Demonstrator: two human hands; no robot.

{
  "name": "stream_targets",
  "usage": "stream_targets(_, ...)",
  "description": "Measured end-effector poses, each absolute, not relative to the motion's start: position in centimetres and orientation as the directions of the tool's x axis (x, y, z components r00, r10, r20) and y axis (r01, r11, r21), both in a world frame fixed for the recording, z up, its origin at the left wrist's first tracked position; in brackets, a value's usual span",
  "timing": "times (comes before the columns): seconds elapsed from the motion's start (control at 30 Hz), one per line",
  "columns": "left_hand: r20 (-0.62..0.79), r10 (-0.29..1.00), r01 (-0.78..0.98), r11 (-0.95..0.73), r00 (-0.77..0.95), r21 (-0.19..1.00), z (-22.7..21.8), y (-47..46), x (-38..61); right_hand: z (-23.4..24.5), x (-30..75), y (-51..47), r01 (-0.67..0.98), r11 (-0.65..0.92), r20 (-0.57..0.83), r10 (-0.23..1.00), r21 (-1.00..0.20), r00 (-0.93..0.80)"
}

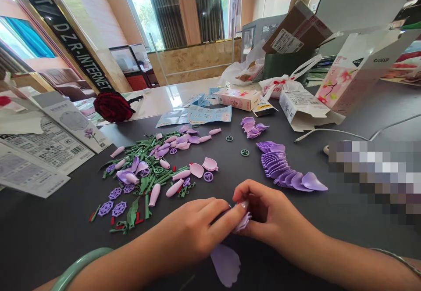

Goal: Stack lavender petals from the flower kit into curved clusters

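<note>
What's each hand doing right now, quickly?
Left hand: closed, fingers pinching a lilac petal.
Right hand: closed, fingers also on the lilac petal.

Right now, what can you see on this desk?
Rose: one, dark red, far left.
Printed sheets: several, white, left edge.
Floral carton: one, pink and white, far right.
Stem heap: mixed, green and pink, left of centre.
Lattice discs: four, purple, front of the heap.
Petal row: many, lilac, right of the hands.
Loose petal: one, lilac, below the hands.
Lilac petal: one, lilac, pinched between both hands.
Left hand grip: one, bare, pale green bangle.
Right hand grip: one, bare, thin bracelet.
</note>
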State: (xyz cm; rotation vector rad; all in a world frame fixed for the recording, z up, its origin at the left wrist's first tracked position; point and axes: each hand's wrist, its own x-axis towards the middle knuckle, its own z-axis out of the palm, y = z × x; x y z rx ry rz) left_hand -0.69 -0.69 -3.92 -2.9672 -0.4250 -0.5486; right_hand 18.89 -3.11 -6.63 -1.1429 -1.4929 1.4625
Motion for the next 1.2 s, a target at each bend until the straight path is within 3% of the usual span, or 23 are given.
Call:
stream_targets(0.23,0.345,0.233,0.277,-0.957,0.909,-0.083,-3.9,-0.4,-0.7,-6.4,19.0,-3.3,0.178,0.074,0.012,0.945,-0.981,-0.327)
stream_targets(0.43,0.351,0.232,0.284,-0.953,0.907,-0.104,-3.5,-0.6,-0.9,-6.2,19.2,-3.6,0.285,0.279,0.196,0.937,-0.917,-0.288)
stream_targets(0.67,0.432,0.191,0.305,-0.928,0.881,-0.212,-2.8,-0.9,-0.6,-5.9,19.5,-3.9,0.259,0.446,0.381,0.886,-0.857,-0.265)
stream_targets(0.97,0.468,0.104,0.269,-0.914,0.878,-0.302,-3.0,-0.7,-1.0,-5.9,19.1,-3.9,0.021,0.224,0.212,0.945,-0.974,-0.249)
stream_targets(1.2,0.468,0.018,0.208,-0.91,0.884,-0.359,-2.8,-0.6,-1.1,-6.4,19.2,-4.1,-0.142,0.059,0.102,0.942,-0.988,-0.32)
